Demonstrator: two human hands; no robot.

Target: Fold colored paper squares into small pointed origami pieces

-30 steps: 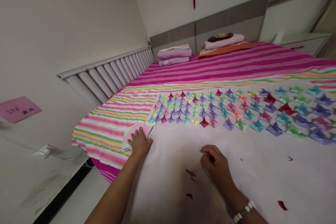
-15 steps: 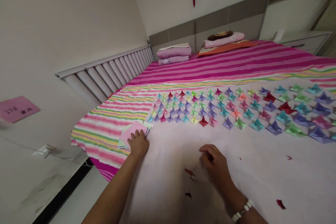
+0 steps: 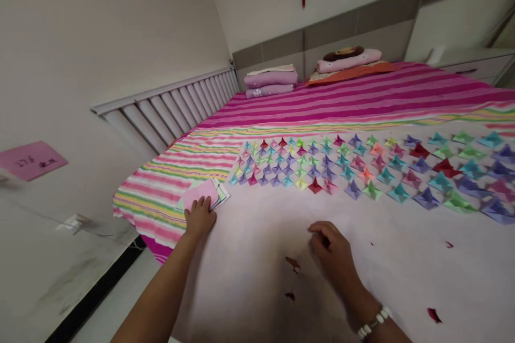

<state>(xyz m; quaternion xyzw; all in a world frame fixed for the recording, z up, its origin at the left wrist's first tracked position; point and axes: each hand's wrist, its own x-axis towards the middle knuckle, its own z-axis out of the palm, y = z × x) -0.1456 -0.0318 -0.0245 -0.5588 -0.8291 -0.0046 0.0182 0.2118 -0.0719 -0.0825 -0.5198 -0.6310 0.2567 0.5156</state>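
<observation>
My left hand (image 3: 200, 217) lies over a small stack of square coloured papers, its fingers spread on the pink top sheet (image 3: 199, 194). White and pale green sheets (image 3: 222, 193) poke out unevenly at the stack's right side. Loosely curled, my right hand (image 3: 332, 246) rests low over the pale pink sheet (image 3: 257, 236), with no object visible in it; its inner fingers are partly hidden. Beyond both hands stand rows of folded paper shapes (image 3: 316, 186) in purple, teal, green, pink and red.
Dark red paper scraps (image 3: 293, 263) lie left of my right hand, and another red scrap (image 3: 434, 315) is at lower right. A striped bedspread (image 3: 153, 193) covers the bed. Folded bedding (image 3: 270, 81) sits by the headboard (image 3: 330, 32). A white rail (image 3: 169, 102) runs along the left side.
My left hand has slid left with the pink top sheet, and more of the sheets beneath shows at the right. My right hand keeps nearly the same place and curl. The view has shifted slightly.
</observation>
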